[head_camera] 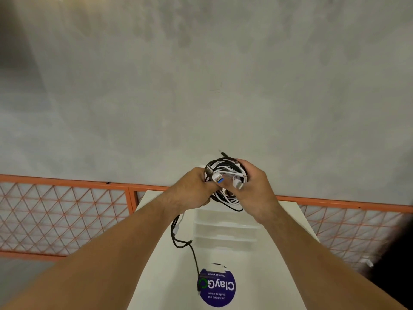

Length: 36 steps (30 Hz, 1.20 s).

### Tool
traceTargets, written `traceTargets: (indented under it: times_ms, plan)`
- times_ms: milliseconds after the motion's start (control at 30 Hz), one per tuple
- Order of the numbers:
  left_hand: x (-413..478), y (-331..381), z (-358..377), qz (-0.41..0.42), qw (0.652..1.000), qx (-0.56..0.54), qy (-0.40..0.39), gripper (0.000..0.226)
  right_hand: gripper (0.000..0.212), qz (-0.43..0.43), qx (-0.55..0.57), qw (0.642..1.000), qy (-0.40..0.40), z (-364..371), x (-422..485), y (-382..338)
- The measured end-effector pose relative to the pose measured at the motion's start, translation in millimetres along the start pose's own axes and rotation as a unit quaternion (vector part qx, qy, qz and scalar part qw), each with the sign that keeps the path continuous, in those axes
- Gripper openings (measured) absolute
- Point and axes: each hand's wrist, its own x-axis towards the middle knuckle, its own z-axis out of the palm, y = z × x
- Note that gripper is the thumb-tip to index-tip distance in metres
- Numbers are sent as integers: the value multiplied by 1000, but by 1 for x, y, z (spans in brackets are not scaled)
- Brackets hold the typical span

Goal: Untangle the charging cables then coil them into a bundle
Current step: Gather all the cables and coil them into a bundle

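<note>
A bundle of black and white charging cables (pixel 225 173) is held up above a white table (pixel 161 276). My left hand (pixel 190 189) grips the bundle's left side and my right hand (pixel 254 186) grips its right side. White USB plugs, one with a blue tip (pixel 218 178), stick out between my fingers. A loose black cable end (pixel 190 247) hangs from the bundle down onto the table, with its plug near a blue sticker. A short white piece (pixel 178 227) hangs beside it.
A round blue sticker (pixel 218 287) lies on the table near me. White stepped trays (pixel 225 229) sit under my hands. An orange mesh railing (pixel 67 211) runs left and right behind the table, with grey floor beyond.
</note>
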Motion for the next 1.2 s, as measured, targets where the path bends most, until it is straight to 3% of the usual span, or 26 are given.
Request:
traceTargets:
  times_ms: [233,433,533,633,767,867,1033,1200]
  plan:
    - [5,3,-1,-22,999,-34,13,15,20,-8,-42,998,50,4,10,-2]
    - [3,4,-11,-48,998,-42,-28,12,16,70,-2,997,-15,-2,14,-1]
    - [6,4,-11,-36,998,-48,-19,11,16,82,-39,996,-22,-5,15,2]
    - [8,-1,-9,-25,998,-49,-14,24,15,84,-106,990,-31,-6,17,7]
    - [4,-3,-13,-9,996,-42,-81,57,10,64,-194,977,-57,-6,14,6]
    - [3,-3,-14,0,993,-48,-105,77,26,75,-234,967,-67,-7,13,4]
    - [5,-8,-5,3,999,-31,-27,31,28,144,-246,950,-124,-1,11,9]
    - [1,-21,1,-16,999,-41,-19,28,24,202,-178,954,-133,-3,7,14]
